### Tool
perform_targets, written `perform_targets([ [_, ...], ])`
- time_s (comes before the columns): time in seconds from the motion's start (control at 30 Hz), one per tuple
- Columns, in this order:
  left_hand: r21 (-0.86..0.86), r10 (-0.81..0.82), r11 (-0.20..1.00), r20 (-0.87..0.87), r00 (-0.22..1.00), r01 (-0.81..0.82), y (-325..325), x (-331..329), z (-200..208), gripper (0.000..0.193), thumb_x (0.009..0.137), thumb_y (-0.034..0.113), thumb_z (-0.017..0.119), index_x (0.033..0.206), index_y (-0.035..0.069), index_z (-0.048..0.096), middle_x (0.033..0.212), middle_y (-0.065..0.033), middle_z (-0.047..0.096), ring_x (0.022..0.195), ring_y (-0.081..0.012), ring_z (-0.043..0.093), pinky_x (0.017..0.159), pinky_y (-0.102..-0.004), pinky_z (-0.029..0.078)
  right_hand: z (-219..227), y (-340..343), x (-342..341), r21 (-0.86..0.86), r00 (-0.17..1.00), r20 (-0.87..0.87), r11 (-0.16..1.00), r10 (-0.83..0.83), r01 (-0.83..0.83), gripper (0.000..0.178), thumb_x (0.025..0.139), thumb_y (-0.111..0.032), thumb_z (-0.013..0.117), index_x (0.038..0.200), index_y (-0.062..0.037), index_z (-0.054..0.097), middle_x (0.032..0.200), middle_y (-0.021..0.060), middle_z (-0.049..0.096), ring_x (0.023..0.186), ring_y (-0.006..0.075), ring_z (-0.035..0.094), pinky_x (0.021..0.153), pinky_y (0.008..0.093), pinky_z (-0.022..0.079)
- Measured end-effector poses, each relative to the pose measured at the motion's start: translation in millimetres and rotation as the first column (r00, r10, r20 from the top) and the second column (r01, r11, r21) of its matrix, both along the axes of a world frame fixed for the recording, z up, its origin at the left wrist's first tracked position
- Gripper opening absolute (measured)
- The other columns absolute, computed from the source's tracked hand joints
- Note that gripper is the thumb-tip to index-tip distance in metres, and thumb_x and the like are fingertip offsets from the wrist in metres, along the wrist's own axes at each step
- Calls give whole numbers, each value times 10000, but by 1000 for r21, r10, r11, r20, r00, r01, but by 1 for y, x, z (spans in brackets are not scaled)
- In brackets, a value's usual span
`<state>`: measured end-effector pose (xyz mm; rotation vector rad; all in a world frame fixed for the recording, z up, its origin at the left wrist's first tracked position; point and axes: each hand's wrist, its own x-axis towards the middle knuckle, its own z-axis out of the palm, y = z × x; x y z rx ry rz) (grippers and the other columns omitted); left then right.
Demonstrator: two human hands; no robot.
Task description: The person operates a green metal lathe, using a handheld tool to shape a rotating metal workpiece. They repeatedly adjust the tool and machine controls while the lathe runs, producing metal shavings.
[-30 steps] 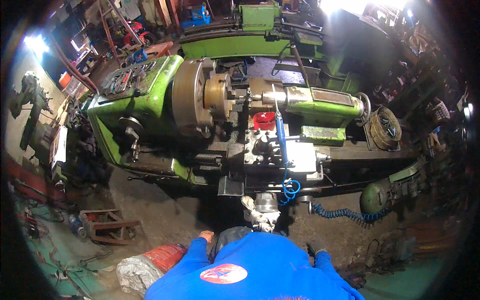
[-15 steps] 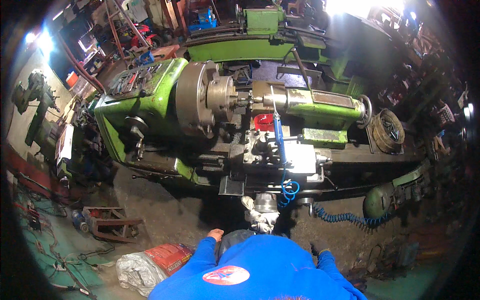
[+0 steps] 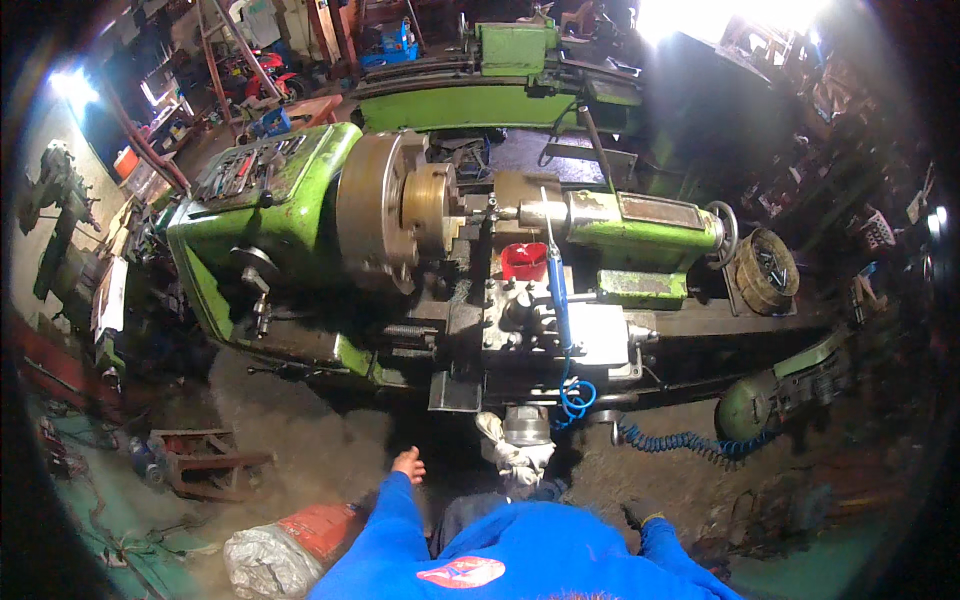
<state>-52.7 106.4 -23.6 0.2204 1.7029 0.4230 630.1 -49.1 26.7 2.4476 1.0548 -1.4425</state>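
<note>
My left hand [image 3: 409,465] is held out in front of me above the floor, its fingers stretched and apart, holding nothing. Low on the right is my right hand [image 3: 633,517], dark, perhaps gloved, with its fingers lost in shadow. In front of me stands a green lathe [image 3: 290,215] with a large chuck [image 3: 372,205]. A blue air gun [image 3: 558,300] with a coiled hose lies across its carriage, beside a red container [image 3: 524,262]. White cloth [image 3: 522,462] wraps around a metal cylinder [image 3: 527,425] at the carriage front, to the right of my left hand.
A sack [image 3: 270,560] and a rusty metal frame [image 3: 212,465] are on the floor at left. A green rounded machine [image 3: 745,405] stands at right, with a blue coiled hose [image 3: 690,448] before it. Tools lie on the headstock; another green lathe [image 3: 480,105] stands behind.
My left hand has lifted away from beside my leg, moving forward and left, and its fingers have spread. My right hand has come down slightly. The view has shifted a little.
</note>
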Motion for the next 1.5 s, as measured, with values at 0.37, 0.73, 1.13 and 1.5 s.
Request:
perform_targets([
  [0.37, 337, 804, 450, 250, 539, -827, 196, -67, -54, 341, 1035, 381, 726, 1279, 169, 613, 975, -42, 674, 791, -194, 693, 720, -366, 578, 64, 31, 5, 97, 806, 208, 808, 554, -581, 474, 982, -404, 663, 1336, -99, 743, 1295, 180, 746, 1204, 368, 697, 1047, 443, 537],
  [0.73, 692, 783, 500, -105, 613, -521, 200, -53, -76, 503, 1038, 71, 703, 1525, 36, 580, 1154, -131, 687, 807, -223, 639, 802, -406, 564, 124, 106, -57, -143, 899, 145, 908, 412, -393, 486, 1052, -445, 575, 1397, -134, 720, 1519, 125, 641, 1412, 341, 579, 1177, 445, 459],
  [1.13, -461, -661, 664, -730, 174, 588, 96, 10, -35, 974, 923, 241, 752, 1717, 61, 218, 1771, -188, 238, 1454, -428, 506, 1173, -542, 464, 134, 114, -52, -52, 882, 250, 915, 400, -400, 470, 974, -374, 734, 1353, -95, 742, 1374, 191, 723, 1257, 415, 675, 1092, 464, 524],
  [1.5, -202, -369, 913, -35, 929, 355, -9, 30, -66, 351, 989, 285, 739, 1278, 86, 715, 1128, -146, 792, 1016, -324, 778, 800, -483, 638, 312, 328, -169, 962, 963, 215, 207, -163, -180, 411, 1039, -128, 652, 1406, 57, 644, 1435, 184, 678, 1310, 289, 639, 1150, 397, 472],
])
